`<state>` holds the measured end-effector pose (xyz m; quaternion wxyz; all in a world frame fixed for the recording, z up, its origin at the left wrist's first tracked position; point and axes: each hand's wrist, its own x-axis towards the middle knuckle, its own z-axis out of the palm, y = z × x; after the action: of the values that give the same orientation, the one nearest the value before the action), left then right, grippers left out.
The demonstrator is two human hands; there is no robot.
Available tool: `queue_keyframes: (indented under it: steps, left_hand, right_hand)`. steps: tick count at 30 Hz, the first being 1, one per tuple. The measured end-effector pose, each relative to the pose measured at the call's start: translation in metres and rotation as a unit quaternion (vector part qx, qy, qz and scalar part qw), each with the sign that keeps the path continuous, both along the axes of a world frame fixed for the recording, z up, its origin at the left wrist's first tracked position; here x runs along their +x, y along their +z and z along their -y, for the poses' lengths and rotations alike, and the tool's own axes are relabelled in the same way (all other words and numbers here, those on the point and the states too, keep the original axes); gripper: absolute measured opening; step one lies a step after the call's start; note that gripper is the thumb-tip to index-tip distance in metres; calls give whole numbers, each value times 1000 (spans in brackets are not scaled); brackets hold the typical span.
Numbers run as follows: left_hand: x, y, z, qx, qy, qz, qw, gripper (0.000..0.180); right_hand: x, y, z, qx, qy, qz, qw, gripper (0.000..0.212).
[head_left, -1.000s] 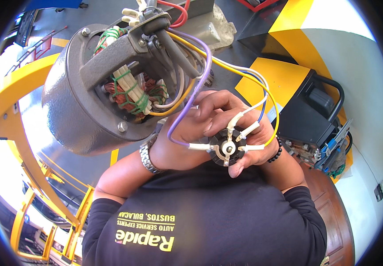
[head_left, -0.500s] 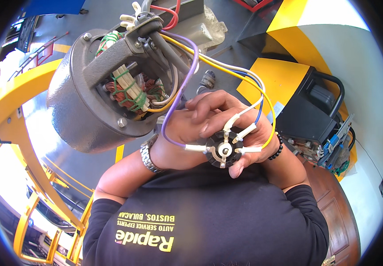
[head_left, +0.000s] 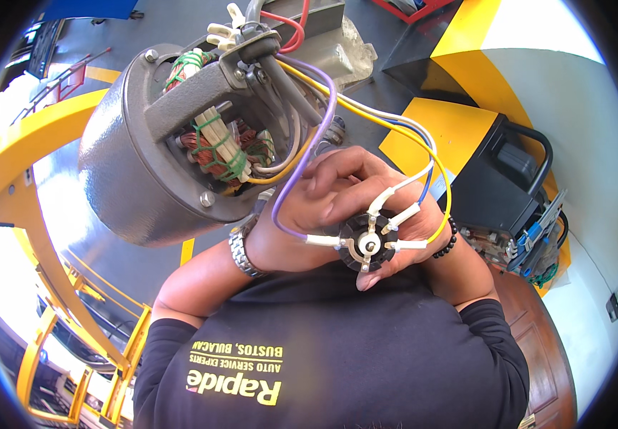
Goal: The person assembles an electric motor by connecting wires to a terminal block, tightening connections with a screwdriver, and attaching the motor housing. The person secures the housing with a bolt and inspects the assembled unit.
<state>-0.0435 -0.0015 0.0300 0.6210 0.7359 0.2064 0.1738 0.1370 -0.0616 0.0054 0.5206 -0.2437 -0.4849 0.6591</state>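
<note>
Before my chest is a round black rotary switch (head_left: 353, 242) with a pale centre and metal terminals. Purple, white, blue and yellow wires (head_left: 446, 204) plug onto it through white sleeved ends. My right hand (head_left: 400, 187), with a bead bracelet, closes around the switch from the right, its thumb under the lower rim. From the left, my left hand (head_left: 287, 214), wearing a metal watch (head_left: 239, 250), is closed against the switch, its fingertips hidden. The wires run up to a grey motor housing (head_left: 126, 157), whose open end shows copper windings (head_left: 212, 154) tied with green cord.
A yellow curved frame (head_left: 26, 150) stands at the left beside the motor. To the right is a black and yellow machine (head_left: 480, 171) with a handle and blue clamps. A brown wooden panel (head_left: 537, 343) lies lower right. Red wires (head_left: 294, 32) rise above the motor.
The motor and the wired switch have shifted slightly right in view. My right thumb has slid a little left beneath the switch. Both hands keep their hold.
</note>
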Motion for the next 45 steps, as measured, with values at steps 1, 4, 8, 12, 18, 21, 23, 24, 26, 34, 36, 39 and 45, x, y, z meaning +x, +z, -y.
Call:
queue_keyframes:
  steps: [1, 4, 8, 12, 18, 21, 23, 24, 26, 34, 36, 39, 45]
  left_hand:
    - [-1, 0, 1, -25, 3, 3, 1000, 48]
    - [0, 1, -3, -48, 2, 11, 999, 49]
    - [-2, -3, -4, -21, 2, 10, 1000, 45]
    - [1, -1, -7, -1, 0, 12, 1000, 43]
    - [2, 1, -9, -33, -8, 5, 999, 41]
    - [3, 3, -9, -34, -15, 1, 999, 40]
    - [2, 2, -9, -33, -19, 3, 999, 40]
    - [1, 0, -9, -27, -22, 5, 999, 40]
    - [1, -1, -9, -33, -21, 9, 999, 41]
    - [0, 2, -4, -134, -13, 0, 991, 44]
    - [1, 3, -4, -113, -12, -8, 993, 45]
    - [-1, 3, -3, -113, -11, -8, 993, 47]
    - [5, 7, -3, -77, 10, 25, 997, 51]
  right_hand:
    - [1, 1, 0, -10, 8, 3, 1000, 64]
    - [5, 2, -4, 6, 18, 25, 999, 64]
    - [8, 2, -13, 47, 18, 39, 998, 64]
    - [9, 3, -14, 49, 23, 43, 998, 65]
    - [11, 5, -18, 53, 28, 53, 997, 65]
    - [13, 6, -20, 57, 35, 62, 996, 65]
    - [13, 6, -21, 61, 36, 68, 995, 65]
    - [14, 7, -21, 62, 36, 72, 995, 65]
    - [15, 6, -21, 69, 35, 71, 995, 65]
    - [9, 2, -14, 50, 2, 21, 999, 62]
    - [10, 1, -16, 66, 4, 29, 997, 62]
    - [10, 3, -18, 74, 9, 34, 997, 62]
    - [8, 1, -17, 82, 14, 44, 996, 63]
